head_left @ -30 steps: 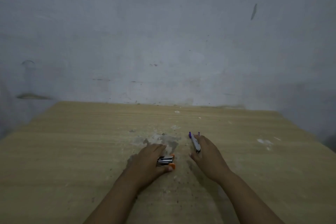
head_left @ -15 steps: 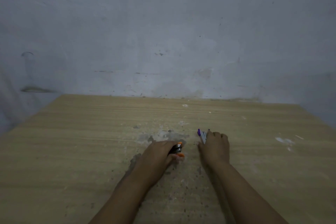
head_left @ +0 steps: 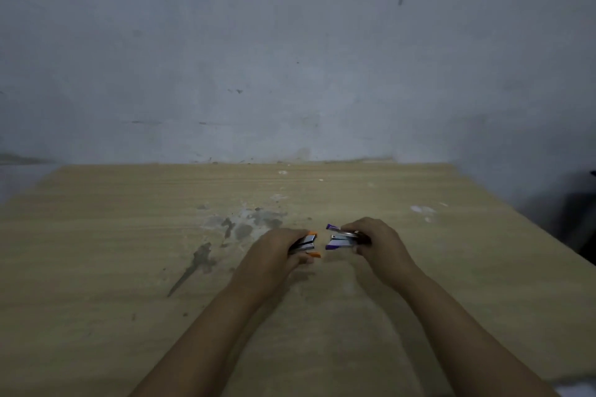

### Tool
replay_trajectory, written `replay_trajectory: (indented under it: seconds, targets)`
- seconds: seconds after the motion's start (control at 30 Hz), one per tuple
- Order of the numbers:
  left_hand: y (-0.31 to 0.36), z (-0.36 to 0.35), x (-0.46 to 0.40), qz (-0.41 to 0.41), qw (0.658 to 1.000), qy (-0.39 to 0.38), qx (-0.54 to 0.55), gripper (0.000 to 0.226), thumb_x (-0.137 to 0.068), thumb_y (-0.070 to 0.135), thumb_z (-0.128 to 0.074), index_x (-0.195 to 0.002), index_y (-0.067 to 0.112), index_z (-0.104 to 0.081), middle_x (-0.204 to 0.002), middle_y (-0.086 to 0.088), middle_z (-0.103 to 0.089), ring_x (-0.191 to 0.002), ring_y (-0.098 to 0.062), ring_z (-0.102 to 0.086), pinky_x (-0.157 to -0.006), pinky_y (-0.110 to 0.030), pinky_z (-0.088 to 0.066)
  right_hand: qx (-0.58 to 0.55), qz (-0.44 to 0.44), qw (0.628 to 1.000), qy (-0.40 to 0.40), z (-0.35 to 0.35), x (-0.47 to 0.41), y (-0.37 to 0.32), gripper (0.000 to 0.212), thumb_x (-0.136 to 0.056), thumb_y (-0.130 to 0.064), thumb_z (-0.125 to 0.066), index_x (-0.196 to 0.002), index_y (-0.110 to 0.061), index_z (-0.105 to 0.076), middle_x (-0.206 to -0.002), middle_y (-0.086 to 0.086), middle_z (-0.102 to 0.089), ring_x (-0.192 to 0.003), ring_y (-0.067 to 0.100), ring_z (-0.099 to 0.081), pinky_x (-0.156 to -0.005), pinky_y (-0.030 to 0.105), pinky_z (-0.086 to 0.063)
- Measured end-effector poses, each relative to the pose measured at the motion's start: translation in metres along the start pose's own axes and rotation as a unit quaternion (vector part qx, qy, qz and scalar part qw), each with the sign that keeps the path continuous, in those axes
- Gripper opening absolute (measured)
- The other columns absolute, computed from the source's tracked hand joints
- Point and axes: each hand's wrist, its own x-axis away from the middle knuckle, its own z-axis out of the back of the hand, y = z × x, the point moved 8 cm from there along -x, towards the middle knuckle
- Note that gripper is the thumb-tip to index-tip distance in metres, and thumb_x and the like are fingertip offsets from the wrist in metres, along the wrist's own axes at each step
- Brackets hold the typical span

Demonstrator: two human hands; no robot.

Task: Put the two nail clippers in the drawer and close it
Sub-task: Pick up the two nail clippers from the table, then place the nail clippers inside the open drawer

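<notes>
My left hand grips a silver nail clipper with orange ends, lifted a little off the wooden tabletop. My right hand holds a silver nail clipper with purple ends, its tip pointing left. The two clippers face each other a short gap apart above the middle of the table. Fingers cover most of each clipper. No drawer is in view.
The tabletop carries grey stains and a dark streak left of my hands, and white flecks at the right. A bare grey wall rises right behind the table. A dark object stands past the right edge.
Both hands have closed on the clippers and raised them from the tabletop. The clippers have turned so their tips point toward each other. The camera view shifted slightly.
</notes>
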Motion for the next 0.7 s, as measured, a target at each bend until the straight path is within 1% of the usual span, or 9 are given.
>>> replay_trajectory:
  seconds: [0.07, 0.2, 0.27, 0.33, 0.4, 0.47, 0.57, 0.63, 0.7]
  targets:
    - [0.023, -0.012, 0.003, -0.016, 1.000, -0.008, 0.000, 0.043, -0.081, 0.027, -0.066, -0.121, 0.018, -0.055, -0.113, -0.002, -0.066, -0.103, -0.018, -0.055, -0.079, -0.023, -0.037, -0.017, -0.022, 0.999, 0.031, 0.029, 0.025, 0.014, 0.047, -0.063, 0.013, -0.067, -0.104, -0.009, -0.069, -0.103, 0.012, -0.069, -0.099, 0.029, -0.058, -0.075, 0.023, -0.035]
    - [0.075, -0.040, 0.018, -0.056, 0.998, -0.024, 0.019, 0.041, -0.085, 0.023, -0.061, -0.125, 0.015, -0.051, -0.112, -0.006, -0.064, -0.103, -0.022, -0.053, -0.084, -0.030, -0.040, -0.034, -0.054, 0.996, 0.066, 0.079, 0.081, 0.039, 0.046, -0.063, 0.013, -0.068, -0.103, -0.008, -0.069, -0.102, 0.012, -0.068, -0.098, 0.028, -0.058, -0.081, 0.031, -0.042]
    - [0.101, -0.058, 0.026, -0.075, 0.996, -0.039, 0.021, 0.043, -0.088, 0.022, -0.058, -0.128, 0.014, -0.047, -0.114, -0.009, -0.062, -0.104, -0.024, -0.053, -0.087, -0.032, -0.040, -0.033, -0.063, 0.995, 0.076, 0.100, 0.108, 0.053, 0.044, -0.064, 0.013, -0.068, -0.103, -0.008, -0.068, -0.101, 0.011, -0.068, -0.096, 0.026, -0.058, -0.079, 0.028, -0.040]
    - [0.125, -0.078, 0.033, -0.086, 0.994, -0.059, 0.021, 0.045, -0.090, 0.022, -0.054, -0.133, 0.013, -0.042, -0.120, -0.009, -0.059, -0.108, -0.023, -0.051, -0.090, -0.031, -0.038, -0.030, -0.074, 0.993, 0.081, 0.119, 0.135, 0.068, 0.043, -0.065, 0.013, -0.068, -0.103, -0.008, -0.068, -0.099, 0.009, -0.067, -0.095, 0.023, -0.058, -0.076, 0.020, -0.037]
    - [0.153, -0.101, 0.042, -0.111, 0.991, -0.077, 0.025, 0.046, -0.092, 0.022, -0.051, -0.135, 0.013, -0.038, -0.122, -0.009, -0.058, -0.108, -0.021, -0.049, -0.089, -0.026, -0.035, -0.029, -0.094, 0.992, 0.082, 0.136, 0.165, 0.086, 0.042, -0.066, 0.013, -0.067, -0.103, -0.008, -0.068, -0.097, 0.006, -0.066, -0.094, 0.021, -0.057, -0.073, 0.017, -0.035]
    - [0.177, -0.118, 0.051, -0.129, 0.986, -0.094, 0.043, 0.048, -0.092, 0.020, -0.049, -0.138, 0.015, -0.035, -0.122, -0.009, -0.056, -0.108, -0.020, -0.048, -0.086, -0.020, -0.031, -0.036, -0.112, 0.990, 0.078, 0.147, 0.190, 0.101, 0.042, -0.068, 0.013, -0.067, -0.104, -0.009, -0.068, -0.097, 0.005, -0.065, -0.094, 0.019, -0.058, -0.074, 0.016, -0.039]
    - [0.204, -0.148, 0.064, -0.122, 0.982, -0.120, 0.080, 0.052, -0.092, 0.018, -0.048, -0.140, 0.020, -0.028, -0.126, -0.004, -0.053, -0.110, -0.016, -0.047, -0.086, -0.019, -0.033, -0.034, -0.137, 0.989, 0.054, 0.160, 0.228, 0.126, 0.039, -0.072, 0.012, -0.065, -0.105, -0.010, -0.067, -0.098, 0.003, -0.065, -0.095, 0.017, -0.058, -0.073, 0.003, -0.040]
    - [0.216, -0.163, 0.068, -0.114, 0.980, -0.128, 0.104, 0.048, -0.091, 0.019, -0.050, -0.135, 0.023, -0.033, -0.126, -0.003, -0.054, -0.110, -0.015, -0.048, -0.086, -0.023, -0.037, -0.030, -0.147, 0.988, 0.041, 0.166, 0.245, 0.141, 0.038, -0.073, 0.011, -0.065, -0.105, -0.010, -0.068, -0.097, 0.003, -0.065, -0.092, 0.015, -0.057, -0.071, -0.003, -0.038]
    - [0.229, -0.178, 0.072, -0.118, 0.976, -0.142, 0.111, 0.038, -0.089, 0.019, -0.054, -0.125, 0.023, -0.041, -0.120, -0.003, -0.058, -0.103, -0.015, -0.052, -0.083, -0.026, -0.041, -0.034, -0.158, 0.986, 0.029, 0.171, 0.259, 0.154, 0.039, -0.072, 0.012, -0.064, -0.105, -0.009, -0.068, -0.096, 0.003, -0.066, -0.087, 0.011, -0.058, -0.069, -0.004, -0.038]
